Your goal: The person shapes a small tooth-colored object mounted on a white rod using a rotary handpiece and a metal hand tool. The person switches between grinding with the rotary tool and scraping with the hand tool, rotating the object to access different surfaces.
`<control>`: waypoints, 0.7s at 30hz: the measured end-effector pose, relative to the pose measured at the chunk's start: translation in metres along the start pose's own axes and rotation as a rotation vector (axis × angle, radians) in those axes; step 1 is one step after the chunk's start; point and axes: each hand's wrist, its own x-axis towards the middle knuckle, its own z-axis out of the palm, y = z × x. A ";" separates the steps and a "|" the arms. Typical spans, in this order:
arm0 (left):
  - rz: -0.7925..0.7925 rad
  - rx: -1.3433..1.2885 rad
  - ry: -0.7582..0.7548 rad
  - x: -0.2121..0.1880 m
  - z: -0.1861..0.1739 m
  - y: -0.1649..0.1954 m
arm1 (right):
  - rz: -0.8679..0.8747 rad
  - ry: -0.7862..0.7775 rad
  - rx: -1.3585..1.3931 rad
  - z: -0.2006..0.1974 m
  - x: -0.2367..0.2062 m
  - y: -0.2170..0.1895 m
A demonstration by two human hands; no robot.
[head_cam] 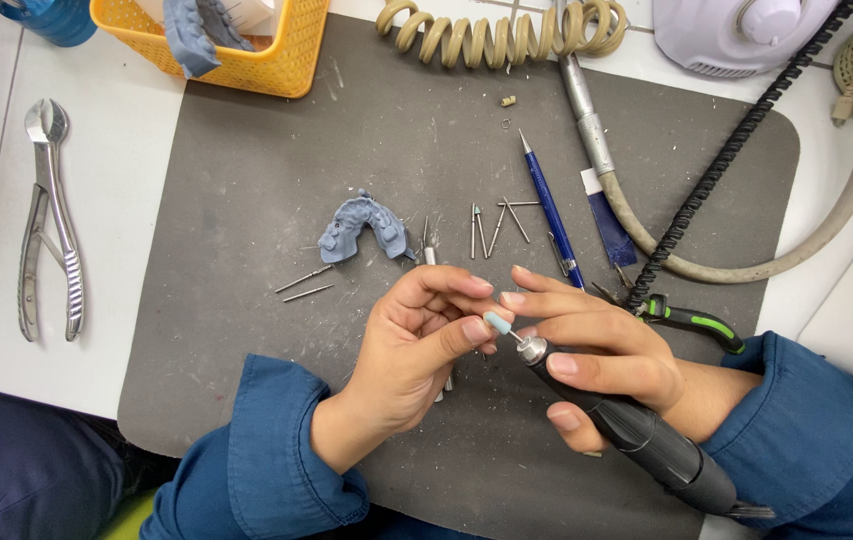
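While the black rotary handpiece (636, 425) was held closed in the right hand (596, 350), its pale blue polishing bit (497, 322) was pinched by the left hand (416, 345) fingertips; seating the bit appeared underway, firmer pushing judged necessary. A grey dental model (361, 228) lay beyond the grip on the bench (246, 200).

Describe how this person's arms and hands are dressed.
Both hands, the left hand and the right hand, are bare: no gloves, rings or watch visible. Each arm wears a long blue sleeve with a wide folded cuff ending at the wrist. Fingernails are short and unpainted.
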 end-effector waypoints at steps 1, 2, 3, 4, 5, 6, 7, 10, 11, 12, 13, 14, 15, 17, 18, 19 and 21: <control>-0.008 -0.008 0.004 0.000 0.000 0.000 | -0.002 0.007 0.007 0.000 0.000 0.000; -0.015 -0.016 0.008 0.000 -0.001 0.000 | -0.003 0.014 0.014 0.001 0.000 0.000; -0.024 -0.024 0.011 0.000 -0.001 0.000 | -0.005 0.022 0.021 0.001 0.001 0.000; -0.031 -0.036 0.009 0.000 -0.001 0.000 | -0.018 0.001 0.018 0.001 0.001 0.001; -0.037 -0.048 0.006 0.000 0.000 0.000 | -0.032 -0.020 0.015 0.000 0.002 0.001; -0.043 -0.060 0.004 0.000 0.000 -0.001 | -0.045 -0.040 0.012 0.000 0.002 0.002; -0.046 -0.065 0.006 0.000 0.000 -0.001 | -0.041 -0.041 0.009 -0.001 0.002 0.002; -0.055 -0.092 0.012 0.001 0.001 -0.002 | -0.016 -0.024 0.010 -0.001 0.002 0.001; -0.060 -0.107 0.013 0.001 0.001 -0.003 | 0.002 -0.006 0.015 0.000 0.002 0.001; -0.065 -0.123 0.013 0.001 0.001 -0.003 | 0.020 0.011 0.020 0.000 0.002 0.001; -0.078 -0.127 0.028 0.001 0.001 -0.003 | 0.010 -0.001 0.020 0.000 0.003 0.001; -0.092 -0.131 0.043 0.001 0.001 -0.003 | 0.000 -0.014 0.020 -0.001 0.003 0.001; -0.105 -0.134 0.057 0.001 0.001 -0.003 | -0.011 -0.026 0.019 -0.002 0.003 0.002; -0.107 -0.148 0.054 0.001 0.001 -0.003 | -0.027 -0.046 0.015 -0.002 0.004 0.002; -0.109 -0.155 0.053 0.001 0.001 -0.002 | -0.035 -0.056 0.013 -0.002 0.004 0.003; -0.106 -0.159 0.051 0.001 0.001 -0.003 | -0.026 -0.050 0.010 -0.002 0.005 0.002; -0.100 -0.167 0.049 0.001 0.002 -0.004 | -0.007 -0.036 0.005 -0.001 0.005 0.001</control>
